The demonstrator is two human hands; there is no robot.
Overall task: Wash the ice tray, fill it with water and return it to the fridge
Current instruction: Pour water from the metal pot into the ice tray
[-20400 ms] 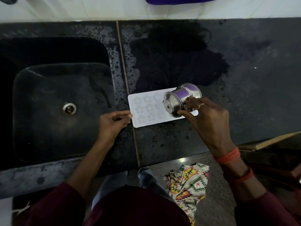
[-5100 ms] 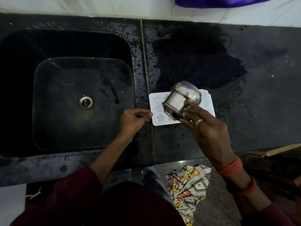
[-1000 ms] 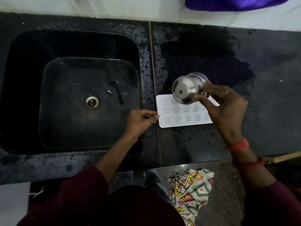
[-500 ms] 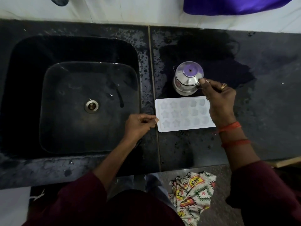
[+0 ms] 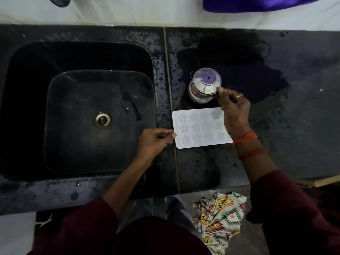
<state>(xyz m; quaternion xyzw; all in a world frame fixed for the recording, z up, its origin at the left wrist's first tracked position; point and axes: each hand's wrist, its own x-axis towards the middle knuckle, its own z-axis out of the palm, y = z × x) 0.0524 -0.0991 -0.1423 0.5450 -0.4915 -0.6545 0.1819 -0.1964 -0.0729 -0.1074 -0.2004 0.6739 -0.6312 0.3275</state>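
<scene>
A white ice tray (image 5: 197, 129) with star-shaped cells lies flat on the dark counter (image 5: 294, 135), just right of the sink. My left hand (image 5: 154, 141) pinches the tray's left edge at its near corner. A steel cup (image 5: 204, 85) stands upside down on the wet counter behind the tray. My right hand (image 5: 233, 109) reaches over the tray's right end, fingertips touching the cup's right side.
A black sink (image 5: 82, 115) with a metal drain (image 5: 101, 120) fills the left. A dark wet patch (image 5: 239, 57) spreads behind the cup. A patterned cloth (image 5: 219, 218) lies on the floor below the counter edge. A purple object (image 5: 257, 4) sits on the white ledge.
My right hand has lifted the tilted cup away from the tray and set it upside down on the counter behind it. My left hand has stayed on the tray's edge.
</scene>
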